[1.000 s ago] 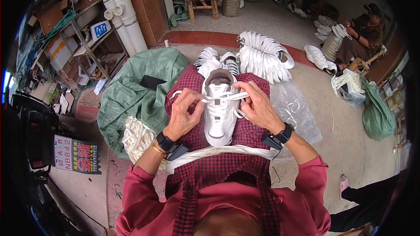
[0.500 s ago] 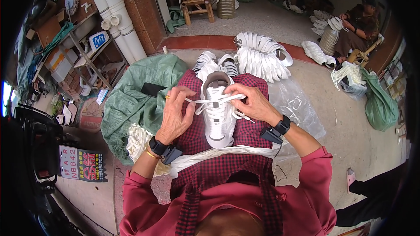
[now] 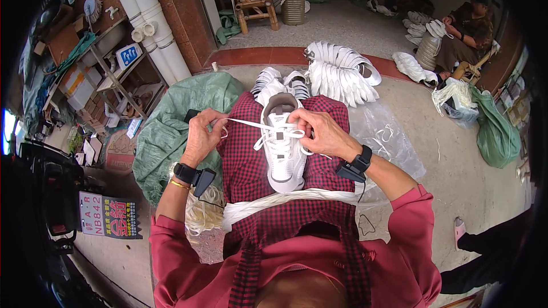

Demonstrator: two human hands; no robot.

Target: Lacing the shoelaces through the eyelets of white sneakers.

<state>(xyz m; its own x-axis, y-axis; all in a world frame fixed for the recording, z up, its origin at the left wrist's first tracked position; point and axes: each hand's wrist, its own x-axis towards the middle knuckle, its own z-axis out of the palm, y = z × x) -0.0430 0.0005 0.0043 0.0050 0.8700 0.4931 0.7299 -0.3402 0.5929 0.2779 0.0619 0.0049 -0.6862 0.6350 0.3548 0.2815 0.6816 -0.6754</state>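
Note:
A white sneaker (image 3: 283, 162) rests on my lap, on a red and black checked apron (image 3: 245, 148), toe toward me and grey-lined opening away. My left hand (image 3: 204, 136), left of the shoe, pinches one end of a white shoelace (image 3: 246, 122) and draws it taut. Over the shoe's tongue, my right hand (image 3: 322, 134) is closed on a loop of the same lace. The crossing of the lace lies on the upper part of the shoe. Part of the loop is hidden behind my right fingers.
Beyond my knees stand rows of white shoe uppers (image 3: 342, 74). A green sack (image 3: 182, 108) and a bundle of pale laces (image 3: 204, 211) are at my left. Clear plastic sheeting (image 3: 388, 154) with loose laces lies at my right. A seated person (image 3: 471, 28) works at the far right.
My left hand has moved left, away from the shoe, stretching the lace end out. My right hand has shifted slightly left and holds a loop by the tongue.

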